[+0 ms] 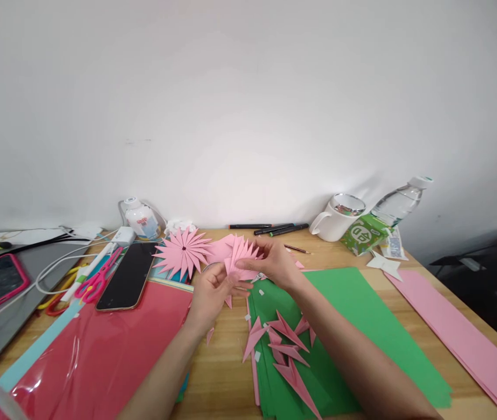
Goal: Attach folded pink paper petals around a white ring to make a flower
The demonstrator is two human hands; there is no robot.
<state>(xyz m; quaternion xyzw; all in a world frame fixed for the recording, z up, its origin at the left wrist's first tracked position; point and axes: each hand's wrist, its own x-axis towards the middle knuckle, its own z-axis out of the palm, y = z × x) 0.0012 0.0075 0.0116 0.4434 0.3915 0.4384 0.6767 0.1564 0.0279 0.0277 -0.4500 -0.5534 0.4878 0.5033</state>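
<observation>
Both my hands grip a fan of joined pink folded-paper pieces (243, 249), its points turned up and outward. My left hand (213, 290) pinches its lower left side. From the right, my right hand (275, 265) closes over its front and edge. Just left of them lies a finished-looking round pink paper star (183, 249) with many points and a small hole in its middle. Below my right hand, several loose pink folded pieces (290, 353) are scattered on green paper sheets (345, 315).
At left lie a red sheet pack (112, 350), a black phone (128, 277), pink scissors (98, 279) and a white bottle (142, 219). Pens (275, 229) lie by the wall. A mug (336, 219), green box (363, 234), tilted water bottle (399, 201) and pink strips (458, 332) are at right.
</observation>
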